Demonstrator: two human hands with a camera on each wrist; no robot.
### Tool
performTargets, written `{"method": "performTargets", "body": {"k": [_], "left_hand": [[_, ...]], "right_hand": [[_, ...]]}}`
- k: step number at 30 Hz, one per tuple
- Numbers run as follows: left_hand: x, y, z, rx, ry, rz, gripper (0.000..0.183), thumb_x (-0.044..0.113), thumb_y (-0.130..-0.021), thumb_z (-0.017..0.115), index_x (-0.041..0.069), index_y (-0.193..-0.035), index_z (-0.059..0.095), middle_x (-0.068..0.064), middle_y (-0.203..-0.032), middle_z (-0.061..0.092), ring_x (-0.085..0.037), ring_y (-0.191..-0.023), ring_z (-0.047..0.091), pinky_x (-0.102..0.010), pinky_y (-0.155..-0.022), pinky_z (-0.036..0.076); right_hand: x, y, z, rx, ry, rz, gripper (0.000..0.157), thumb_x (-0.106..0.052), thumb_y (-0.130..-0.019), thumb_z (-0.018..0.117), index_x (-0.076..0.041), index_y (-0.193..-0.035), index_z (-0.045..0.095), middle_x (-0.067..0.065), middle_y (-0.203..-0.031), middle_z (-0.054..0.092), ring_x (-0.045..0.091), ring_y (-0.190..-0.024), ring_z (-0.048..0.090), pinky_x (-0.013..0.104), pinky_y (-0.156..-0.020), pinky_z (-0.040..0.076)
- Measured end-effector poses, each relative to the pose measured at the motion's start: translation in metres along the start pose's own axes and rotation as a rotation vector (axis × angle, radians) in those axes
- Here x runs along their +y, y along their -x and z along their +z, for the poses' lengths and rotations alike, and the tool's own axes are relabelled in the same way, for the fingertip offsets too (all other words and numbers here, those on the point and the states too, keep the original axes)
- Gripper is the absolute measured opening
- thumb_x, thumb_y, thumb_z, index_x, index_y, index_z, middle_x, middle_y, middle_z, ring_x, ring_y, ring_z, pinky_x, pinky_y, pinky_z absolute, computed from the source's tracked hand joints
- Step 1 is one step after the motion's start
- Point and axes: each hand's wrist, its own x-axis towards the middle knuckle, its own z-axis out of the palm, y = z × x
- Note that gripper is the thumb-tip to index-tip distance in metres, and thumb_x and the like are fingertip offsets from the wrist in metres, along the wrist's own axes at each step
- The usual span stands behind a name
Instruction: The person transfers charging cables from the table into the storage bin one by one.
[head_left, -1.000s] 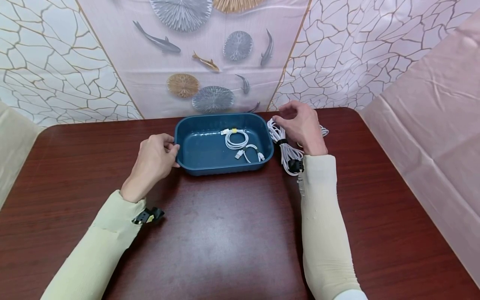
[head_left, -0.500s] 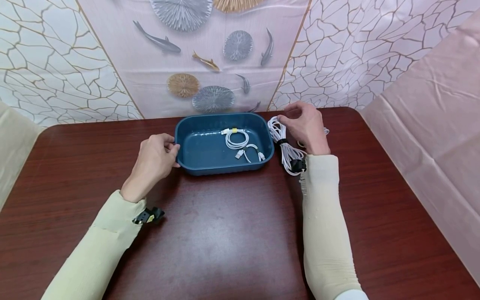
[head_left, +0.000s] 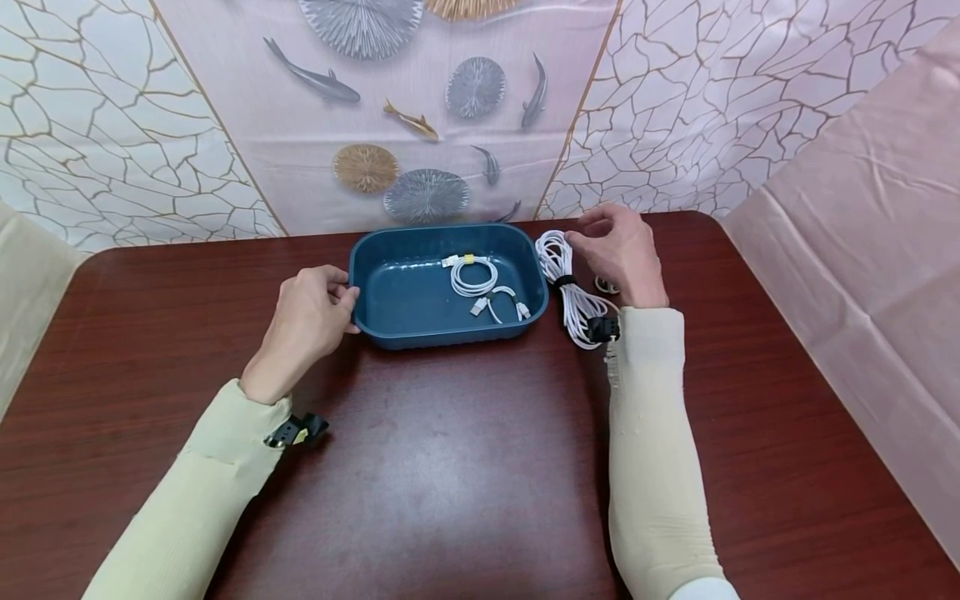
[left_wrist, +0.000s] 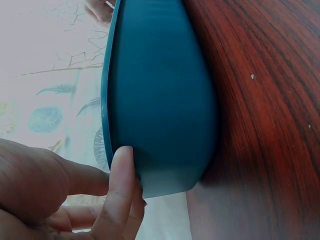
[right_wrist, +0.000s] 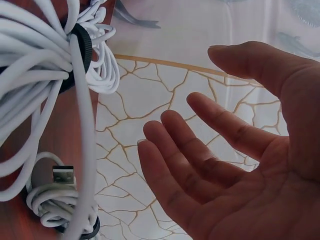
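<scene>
A blue rectangular plastic tray (head_left: 397, 340) stands near the table's back edge. My left hand (head_left: 307, 321) pinches its left end; in the left wrist view a fingertip (left_wrist: 122, 162) lies against the tray's outer wall. Inside the tray are a coiled white USB cable (head_left: 474, 290) with a yellow tie and a smaller white cable (head_left: 501, 293). My right hand (head_left: 621, 254) hovers over the table right of the tray, holding nothing, its fingers loosely bent and apart in the right wrist view. Just left of it lies a long white cable bundle (head_left: 555, 254) with a black strap.
A small coiled cable (right_wrist: 57, 202) with a metal USB plug lies by the big bundle in the right wrist view, partly hidden by the right hand in the head view. A patterned cloth (head_left: 420, 125) hangs right behind the dark wooden table (head_left: 450, 467).
My right hand has shifted slightly right, uncovering more of the white cable bundle and a bit of the small coil. The left hand and the tray stay where they were.
</scene>
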Motion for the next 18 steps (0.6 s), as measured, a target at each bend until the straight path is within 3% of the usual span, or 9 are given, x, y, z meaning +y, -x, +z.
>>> {"method": "performTargets", "body": {"k": [11,18], "left_hand": [[0.0004,-0.0002,0.0001,-0.002,0.001,-0.006,0.029,0.013,-0.103,0.058,-0.008,-0.124,0.063,-0.019,-0.093,0.067,-0.012,-0.061,0.072,-0.015,-0.057,0.053],[0.0006,-0.0004,0.0004,-0.003,-0.009,-0.012,0.031,0.014,-0.104,0.058,-0.008,-0.124,0.063,-0.019,-0.095,0.067,-0.011,-0.06,0.072,-0.014,-0.06,0.054]], "right_hand": [[0.0058,-0.001,-0.0035,-0.033,0.009,0.019,0.044,-0.04,-0.096,0.066,-0.012,-0.129,0.065,0.016,-0.133,0.067,0.031,-0.112,0.063,0.048,-0.088,0.053],[0.0082,-0.0019,-0.005,-0.041,0.018,0.033,0.044,-0.038,-0.097,0.065,-0.01,-0.13,0.065,0.017,-0.134,0.066,0.033,-0.115,0.062,0.052,-0.094,0.052]]}}
